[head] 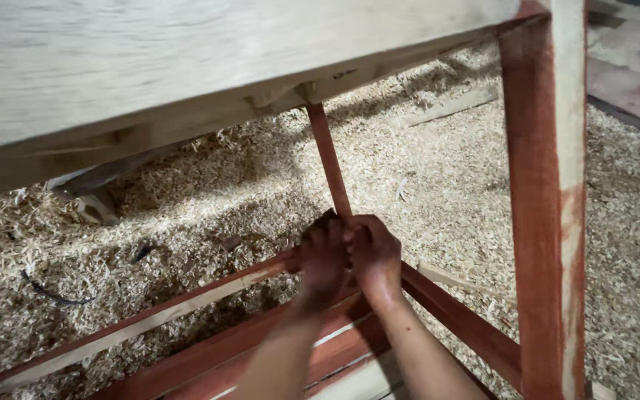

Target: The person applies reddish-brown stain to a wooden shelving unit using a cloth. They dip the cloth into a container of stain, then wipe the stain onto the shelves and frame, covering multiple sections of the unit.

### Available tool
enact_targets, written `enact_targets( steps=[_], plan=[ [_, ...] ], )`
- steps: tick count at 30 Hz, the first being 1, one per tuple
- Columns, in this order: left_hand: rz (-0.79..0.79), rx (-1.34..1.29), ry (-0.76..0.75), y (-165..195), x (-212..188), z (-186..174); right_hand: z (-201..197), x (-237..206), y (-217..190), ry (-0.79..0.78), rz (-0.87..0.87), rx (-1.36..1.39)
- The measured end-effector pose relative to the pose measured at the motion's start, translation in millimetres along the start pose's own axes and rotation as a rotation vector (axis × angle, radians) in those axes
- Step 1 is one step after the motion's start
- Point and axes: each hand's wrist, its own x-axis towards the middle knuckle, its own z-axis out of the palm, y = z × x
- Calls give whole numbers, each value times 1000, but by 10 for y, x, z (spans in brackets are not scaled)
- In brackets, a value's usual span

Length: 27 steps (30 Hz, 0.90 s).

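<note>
- Pale, unfinished plywood board is seen closest to the lens, filling the top of the view and sloping down to the left; it forms the top surface of a wooden frame.
- A thick red-stained wooden post, with a bare pale strip along its right face, is seen upright at the right corner of that surface.
- A thin red-stained wooden strut is seen running from the underside of the surface down to the lower rails, slightly tilted.
- Both bare forearms are extended from the bottom edge of the view to the foot of the strut.
- The left hand is closed around the joint where the strut meets the long red-and-pale lower rail, fingers curled tight.
- The right hand is pressed against the left one, also curled shut at the base of the strut; what lies between the fingers cannot be told.
- A second red lower rail is seen running from the hands toward the post.
- The floor beneath is covered by pale wood shavings, with a flat offcut lying near the far side.
- A dark cord is seen in the shavings at the left.
</note>
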Motion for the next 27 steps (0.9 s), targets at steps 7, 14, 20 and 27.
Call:
enact_targets(
  steps=[7, 14, 20, 27],
  plan=[
    [123, -51, 47, -267, -230, -111, 93, -190, 341, -189, -389, -178],
    [247, 73, -97, -1777, -1208, -748, 191, -391, 633, -488, -486, -373],
    [-111, -249, -306, -3077, -1922, -1924, 383, -550, 392, -1123, -39, -932],
    [-854, -814, -239, -3522, -2094, -2346, 526, -523, 187, -1190, -223, -735]
  ],
)
